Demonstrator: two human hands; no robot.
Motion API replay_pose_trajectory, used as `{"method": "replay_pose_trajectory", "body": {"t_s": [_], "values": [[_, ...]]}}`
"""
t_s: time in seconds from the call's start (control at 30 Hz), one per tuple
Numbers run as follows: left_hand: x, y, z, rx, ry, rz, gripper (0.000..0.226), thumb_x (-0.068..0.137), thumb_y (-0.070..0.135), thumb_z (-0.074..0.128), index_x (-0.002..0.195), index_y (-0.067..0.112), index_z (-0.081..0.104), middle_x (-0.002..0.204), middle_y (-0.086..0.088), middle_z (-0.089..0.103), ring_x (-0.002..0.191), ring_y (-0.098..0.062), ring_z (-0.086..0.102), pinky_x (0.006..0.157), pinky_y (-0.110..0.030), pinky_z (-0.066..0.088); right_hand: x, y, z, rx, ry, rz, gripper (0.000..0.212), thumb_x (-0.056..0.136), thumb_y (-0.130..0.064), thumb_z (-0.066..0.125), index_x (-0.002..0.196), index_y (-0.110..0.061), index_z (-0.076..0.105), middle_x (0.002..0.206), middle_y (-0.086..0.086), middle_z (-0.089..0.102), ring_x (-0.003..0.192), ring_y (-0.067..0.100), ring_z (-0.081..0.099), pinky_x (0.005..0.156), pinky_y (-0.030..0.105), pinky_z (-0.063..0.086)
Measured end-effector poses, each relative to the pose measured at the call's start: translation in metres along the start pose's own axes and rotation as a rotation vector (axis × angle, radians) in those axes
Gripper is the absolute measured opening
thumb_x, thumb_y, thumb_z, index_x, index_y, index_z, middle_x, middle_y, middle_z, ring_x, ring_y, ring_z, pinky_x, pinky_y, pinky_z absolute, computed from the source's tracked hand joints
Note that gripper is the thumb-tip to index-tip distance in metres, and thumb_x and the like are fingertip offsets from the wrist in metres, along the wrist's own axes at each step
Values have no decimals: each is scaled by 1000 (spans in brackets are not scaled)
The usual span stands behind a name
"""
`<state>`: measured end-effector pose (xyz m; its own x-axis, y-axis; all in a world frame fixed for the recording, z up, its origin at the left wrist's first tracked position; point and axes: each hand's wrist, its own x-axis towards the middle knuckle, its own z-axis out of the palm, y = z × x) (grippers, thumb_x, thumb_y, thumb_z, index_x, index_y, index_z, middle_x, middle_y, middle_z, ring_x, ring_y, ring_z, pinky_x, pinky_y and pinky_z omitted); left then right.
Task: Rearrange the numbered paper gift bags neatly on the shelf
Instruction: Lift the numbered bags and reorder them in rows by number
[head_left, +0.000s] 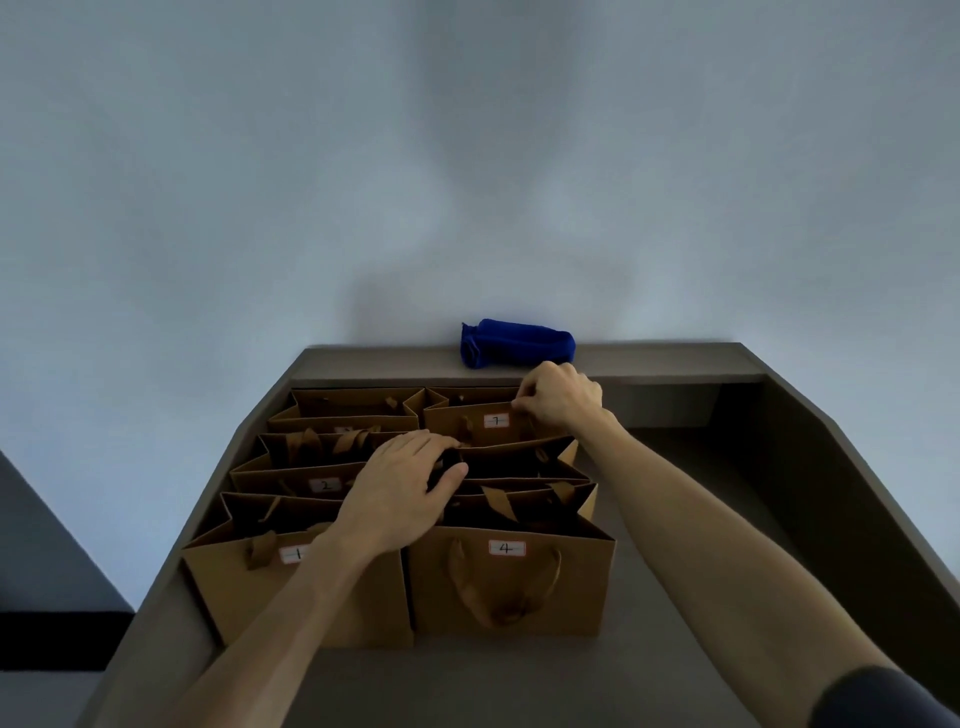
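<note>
A: What is the right hand (558, 397) doing?

B: Its fingertips pinch the top front edge of the bag marked 7 (493, 423), just to the right of the white label. That bag stands in the right column, at about twelve o'clock from the bag marked 4 (511, 584).

A: And the left hand (402, 488)?

B: It lies palm down over the middle of the group, fingers bent over the rim of the unnumbered middle bag (524, 467) of the right column, thumb on its near side. It looks like a grip on that rim, though the fingertips are partly hidden in shadow.

A: Where are the other bags?

B: Two columns on the brown shelf (675, 597), all upright and open at the top. The left column runs from the bag marked 1 (291, 592) at the front, to the bag marked 2 (296, 480) behind it, then a rear bag (353, 408) whose label I cannot read. The columns touch side by side.

A: Anything beyond them?

B: At twelve o'clock from bag 7, a rolled blue cloth (517, 343) lies on the raised back ledge, against the pale wall (467, 156).
</note>
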<state>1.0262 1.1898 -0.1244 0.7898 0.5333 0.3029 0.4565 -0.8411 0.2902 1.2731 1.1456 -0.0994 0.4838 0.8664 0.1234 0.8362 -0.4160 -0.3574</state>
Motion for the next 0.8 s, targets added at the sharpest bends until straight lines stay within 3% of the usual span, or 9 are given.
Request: {"method": "replay_pose_trajectory", "body": {"t_s": [0.17, 0.3, 0.4, 0.57, 0.7, 0.8], "values": [[2, -5, 3, 6, -14, -4, 49, 99, 49, 37, 143, 29, 39, 150, 8, 40, 143, -8, 24, 118, -32, 15, -10, 0, -4, 19, -19, -41, 21, 95, -36, 63, 110, -23, 70, 105, -2, 68, 88, 11, 63, 67, 27, 49], [7, -9, 4, 37, -77, 1, 57, 98, 54, 31, 150, 30, 24, 158, 10, 23, 147, -6, 10, 121, -32, 6, -38, 1, -6, 233, -21, -99, 29, 96, -36, 60, 122, -24, 63, 108, -4, 67, 93, 8, 66, 80, 32, 59], [14, -11, 3, 55, -133, -11, 62, 97, 57, 25, 152, 30, 15, 161, 10, 12, 148, -7, 2, 121, -33, 1, -63, 2, -7, 311, 43, -119, 34, 98, -35, 58, 129, -21, 60, 117, -3, 64, 97, 4, 60, 78, 16, 51], [22, -14, 5, 70, -186, -43, 62, 98, 57, 21, 153, 31, 9, 161, 10, 5, 148, -7, -2, 121, -35, -3, -96, -5, -8, 195, 84, -151, 46, 99, -47, 50, 140, -26, 51, 142, -6, 51, 130, 13, 46, 111, 42, 41], [23, -13, 5, 72, -194, -30, 62, 98, 57, 22, 153, 30, 11, 161, 9, 7, 148, -8, -1, 119, -34, -3, -115, -15, -5, 56, 47, -158, 55, 99, -52, 46, 148, -28, 39, 156, -6, 37, 145, 13, 30, 120, 40, 21], [21, -12, -5, 21, -168, 16, 62, 98, 55, 29, 152, 28, 17, 161, 7, 13, 148, -9, 4, 120, -35, 2, -123, -20, -7, 69, 37, -128, 55, 99, -51, 47, 148, -29, 39, 155, -7, 38, 144, 12, 30, 120, 40, 22]]}}
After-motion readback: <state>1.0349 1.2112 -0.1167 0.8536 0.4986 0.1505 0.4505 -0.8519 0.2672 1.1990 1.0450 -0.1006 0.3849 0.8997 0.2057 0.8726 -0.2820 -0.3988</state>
